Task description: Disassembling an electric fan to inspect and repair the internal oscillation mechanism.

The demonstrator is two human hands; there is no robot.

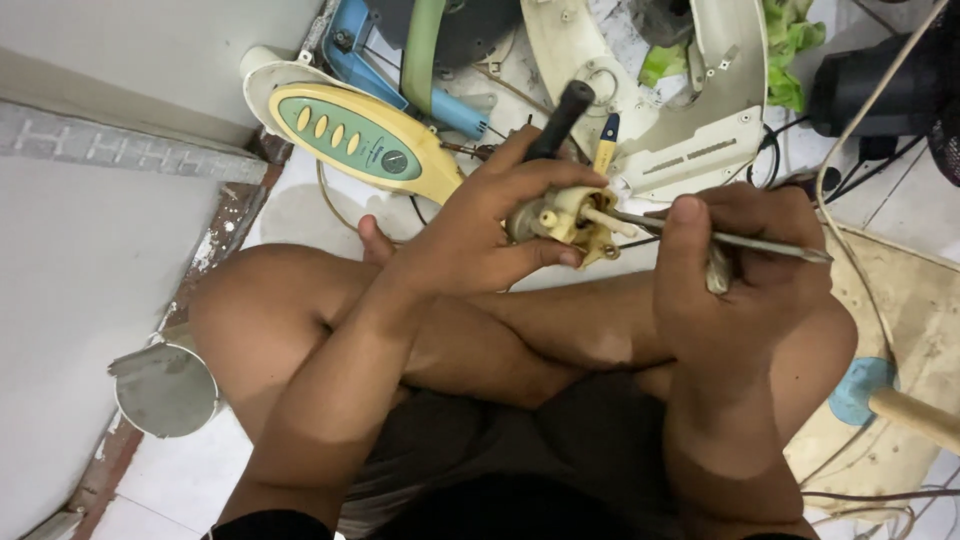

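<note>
I sit cross-legged on the floor. My left hand grips a small cream plastic gear housing with a short peg sticking out of it. A black-handled tool rises behind that hand; whether the hand holds it I cannot tell. My right hand is closed around a thin metal rod-like tool, whose left end reaches the housing and whose other end points right.
A yellow and green fan control panel lies at the upper left. Cream fan casing parts, blue parts, a yellow-handled screwdriver and cables lie beyond my hands. A metal can stands left; a wooden handle lies right.
</note>
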